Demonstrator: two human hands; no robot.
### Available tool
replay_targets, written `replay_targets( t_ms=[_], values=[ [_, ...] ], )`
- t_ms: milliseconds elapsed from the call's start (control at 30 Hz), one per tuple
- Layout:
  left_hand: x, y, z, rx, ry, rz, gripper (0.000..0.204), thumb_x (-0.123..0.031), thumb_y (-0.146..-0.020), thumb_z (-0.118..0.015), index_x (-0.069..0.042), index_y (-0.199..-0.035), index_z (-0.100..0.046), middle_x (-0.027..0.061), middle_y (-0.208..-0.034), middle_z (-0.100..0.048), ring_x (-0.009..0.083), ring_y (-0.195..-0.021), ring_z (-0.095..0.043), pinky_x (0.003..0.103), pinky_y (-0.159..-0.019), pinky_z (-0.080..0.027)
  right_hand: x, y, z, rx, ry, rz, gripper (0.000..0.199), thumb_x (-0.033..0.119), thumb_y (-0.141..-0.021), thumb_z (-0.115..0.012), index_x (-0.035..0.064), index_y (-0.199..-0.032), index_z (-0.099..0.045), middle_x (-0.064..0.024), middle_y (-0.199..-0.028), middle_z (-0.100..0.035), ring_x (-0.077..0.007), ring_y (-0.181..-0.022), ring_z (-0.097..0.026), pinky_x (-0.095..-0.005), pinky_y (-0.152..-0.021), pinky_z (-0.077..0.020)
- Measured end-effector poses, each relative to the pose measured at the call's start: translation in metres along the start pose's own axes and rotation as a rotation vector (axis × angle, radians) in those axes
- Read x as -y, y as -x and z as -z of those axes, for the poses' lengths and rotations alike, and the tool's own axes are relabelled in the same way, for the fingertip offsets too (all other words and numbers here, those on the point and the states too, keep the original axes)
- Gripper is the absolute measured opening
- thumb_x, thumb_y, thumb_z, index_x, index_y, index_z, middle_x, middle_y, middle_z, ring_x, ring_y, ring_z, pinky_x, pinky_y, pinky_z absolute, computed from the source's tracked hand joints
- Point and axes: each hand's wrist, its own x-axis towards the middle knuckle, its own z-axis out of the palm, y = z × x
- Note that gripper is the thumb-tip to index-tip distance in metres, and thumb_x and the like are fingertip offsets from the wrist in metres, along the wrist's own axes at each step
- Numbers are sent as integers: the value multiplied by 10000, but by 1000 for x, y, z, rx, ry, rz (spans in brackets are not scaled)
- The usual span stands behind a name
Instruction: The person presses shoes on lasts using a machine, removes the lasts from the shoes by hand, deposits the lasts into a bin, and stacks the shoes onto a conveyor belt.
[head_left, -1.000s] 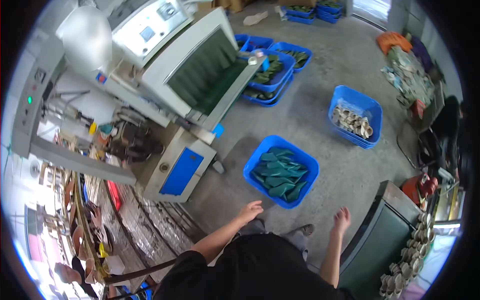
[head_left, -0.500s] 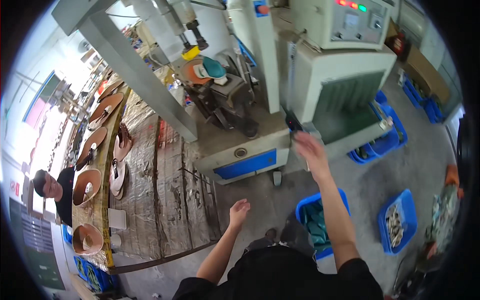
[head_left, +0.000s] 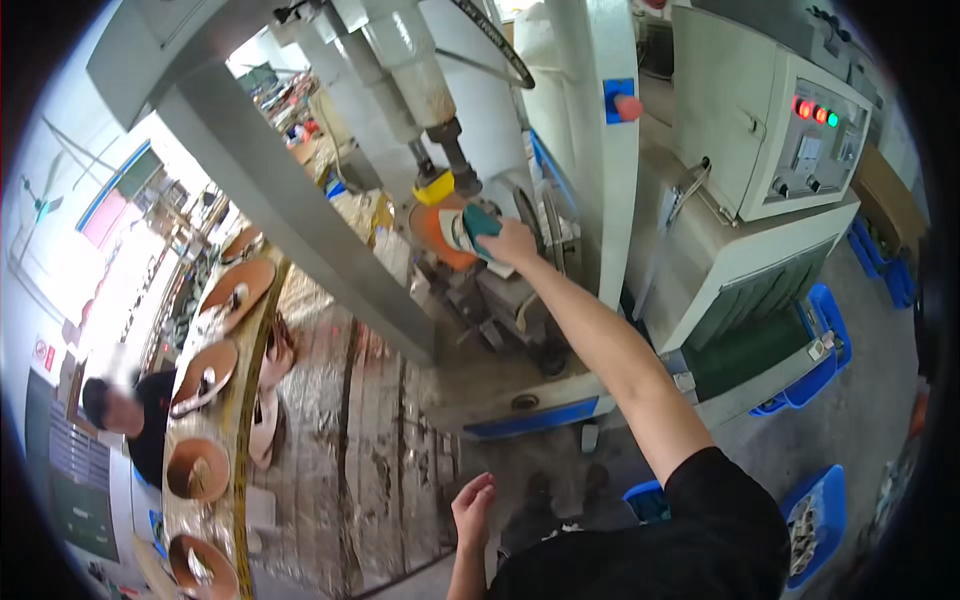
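Observation:
My right hand (head_left: 512,243) reaches out to a press (head_left: 436,190) with a yellow-tipped head. Its fingers close on the teal end of a teal and white shoe-shaped piece (head_left: 482,230). That piece lies against a round orange pad (head_left: 436,238) beneath the yellow tip; part of it is hidden by the fingers. Low in front of my body, my left hand (head_left: 473,505) hangs with its fingers curled in, and nothing shows in it.
A control box (head_left: 780,130) with lit lamps stands right of the press. At left runs a bench (head_left: 330,480) beside a line of brown bowl-shaped holders (head_left: 205,375); a person (head_left: 140,420) is beyond it. Blue bins (head_left: 818,525) stand on the floor at right.
My right hand has moved forward and left from beside the machine onto the teal and white piece. The view has shifted nearer to the press. My left hand stays low, its fingers curled.

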Motion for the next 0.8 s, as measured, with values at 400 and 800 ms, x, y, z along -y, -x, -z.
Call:
replay_targets(
  t_ms=[400,800],
  values=[
    [-194,-105,-157,646,845,175,536,-385,-997,-476,-20,-1386,-422,187,-1291,-564,343,-1090,-612,463,-972,-493,21,348,56,-156,-436,-220,500,238,-838,-772,-6,-1243,-609,-109,-1045,-707,-128,-944,-649,-303,-866,-515],
    [-16,66,-187,903,100,541,589,-494,-973,-454,7,-1282,-484,209,-1146,-601,337,-1027,-620,500,-930,-505,-16,627,22,-760,-563,-572,501,267,-777,-759,-4,-1183,-645,-246,-925,-679,-345,-852,-690,-407,-774,-527]
  ],
)
